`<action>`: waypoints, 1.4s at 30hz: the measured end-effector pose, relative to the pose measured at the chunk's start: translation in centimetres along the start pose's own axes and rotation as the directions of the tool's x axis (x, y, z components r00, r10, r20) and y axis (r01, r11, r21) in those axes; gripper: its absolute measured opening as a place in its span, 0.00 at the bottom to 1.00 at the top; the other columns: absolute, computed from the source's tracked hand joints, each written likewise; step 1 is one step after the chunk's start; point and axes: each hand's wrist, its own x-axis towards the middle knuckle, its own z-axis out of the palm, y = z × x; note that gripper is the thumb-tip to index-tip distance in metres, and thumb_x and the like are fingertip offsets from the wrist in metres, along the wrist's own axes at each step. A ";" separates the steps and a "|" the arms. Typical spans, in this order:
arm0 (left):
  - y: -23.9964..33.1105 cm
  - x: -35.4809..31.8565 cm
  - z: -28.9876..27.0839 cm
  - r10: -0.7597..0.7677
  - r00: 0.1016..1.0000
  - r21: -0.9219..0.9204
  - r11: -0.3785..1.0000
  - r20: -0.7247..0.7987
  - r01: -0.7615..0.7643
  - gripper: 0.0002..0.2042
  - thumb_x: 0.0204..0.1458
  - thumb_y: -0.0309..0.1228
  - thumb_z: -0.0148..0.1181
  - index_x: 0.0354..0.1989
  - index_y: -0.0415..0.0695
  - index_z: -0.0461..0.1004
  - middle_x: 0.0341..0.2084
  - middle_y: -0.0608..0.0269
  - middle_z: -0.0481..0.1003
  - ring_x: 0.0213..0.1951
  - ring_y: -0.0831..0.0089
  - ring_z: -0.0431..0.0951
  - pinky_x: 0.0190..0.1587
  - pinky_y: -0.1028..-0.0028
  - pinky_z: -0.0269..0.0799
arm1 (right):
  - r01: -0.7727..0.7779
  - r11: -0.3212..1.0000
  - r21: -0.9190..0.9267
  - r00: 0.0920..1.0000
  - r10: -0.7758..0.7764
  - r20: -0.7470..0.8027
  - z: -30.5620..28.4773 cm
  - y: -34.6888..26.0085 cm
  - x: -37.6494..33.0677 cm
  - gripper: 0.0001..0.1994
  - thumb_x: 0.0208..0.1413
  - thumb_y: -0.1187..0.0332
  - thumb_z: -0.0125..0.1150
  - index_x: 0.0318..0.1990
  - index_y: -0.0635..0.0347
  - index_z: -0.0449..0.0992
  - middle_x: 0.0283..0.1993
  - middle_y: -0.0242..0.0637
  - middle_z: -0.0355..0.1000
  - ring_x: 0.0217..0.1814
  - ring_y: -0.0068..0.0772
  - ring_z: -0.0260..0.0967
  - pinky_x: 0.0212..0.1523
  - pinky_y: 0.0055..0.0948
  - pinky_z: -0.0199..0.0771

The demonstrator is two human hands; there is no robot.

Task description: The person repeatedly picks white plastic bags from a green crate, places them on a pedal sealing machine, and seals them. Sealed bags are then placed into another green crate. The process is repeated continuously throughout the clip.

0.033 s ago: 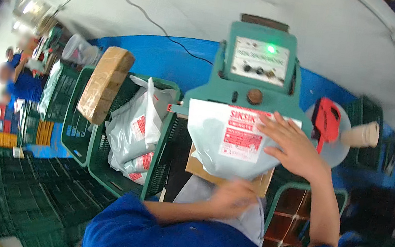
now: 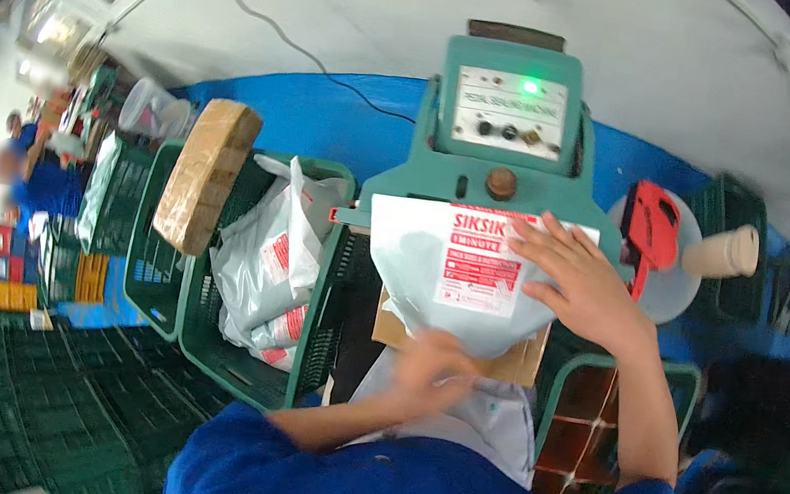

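A silvery-white plastic pouch [image 2: 403, 258] with a red and white label has its upper edge at the front of a green pedal sealing machine [image 2: 569, 196], whose green light glows. My right hand [image 2: 591, 290] rests on the pouch's upper right part, fingers stretched out and slightly spread. My left hand [image 2: 433, 369] is by the pouch's lower edge, smeared by motion, so its fingers cannot be made out. Brown cardboard [image 2: 525, 361] shows under the pouch.
Left of the machine, a green basket [image 2: 250, 383] holds several similar pouches. A brown taped parcel [image 2: 208, 175] lies over the baskets' rims. To the right are a red-and-black tool [image 2: 655, 228], a pale cylinder [image 2: 722, 253] and a green-rimmed basket [image 2: 670, 372]. Two people work far left.
My left hand has shifted slightly left and up toward the pouch's lower edge. The right hand stays on the pouch. The whole view has shifted slightly.
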 end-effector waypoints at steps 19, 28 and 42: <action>-6.0 -1.9 -6.1 -0.651 0.753 -0.509 0.682 -0.095 0.525 0.13 0.51 0.25 0.60 0.45 0.35 0.72 0.39 0.62 0.75 0.40 0.79 0.73 0.46 0.78 0.67 | -0.144 0.050 0.988 0.545 0.837 0.037 12.2 -3.4 -7.3 0.21 0.51 0.62 0.63 0.49 0.66 0.68 0.40 0.38 0.72 0.38 0.25 0.70 0.24 0.21 0.71; -7.7 0.2 -6.5 -0.696 0.714 -0.510 0.588 0.075 0.627 0.12 0.51 0.29 0.61 0.42 0.37 0.74 0.35 0.66 0.76 0.37 0.81 0.73 0.40 0.78 0.69 | -0.284 0.003 0.959 0.437 0.891 0.126 11.0 -2.9 -6.2 0.14 0.54 0.66 0.59 0.45 0.67 0.73 0.38 0.35 0.74 0.37 0.23 0.71 0.37 0.24 0.70; -1.7 5.0 -5.5 0.131 0.974 0.023 0.991 -0.184 -0.129 0.04 0.43 0.22 0.62 0.24 0.40 0.72 0.22 0.56 0.72 0.24 0.61 0.73 0.26 0.67 0.69 | -0.235 0.134 0.963 0.450 0.893 -0.014 11.5 -2.9 -5.8 0.18 0.53 0.59 0.59 0.45 0.64 0.72 0.37 0.37 0.73 0.33 0.30 0.73 0.23 0.29 0.74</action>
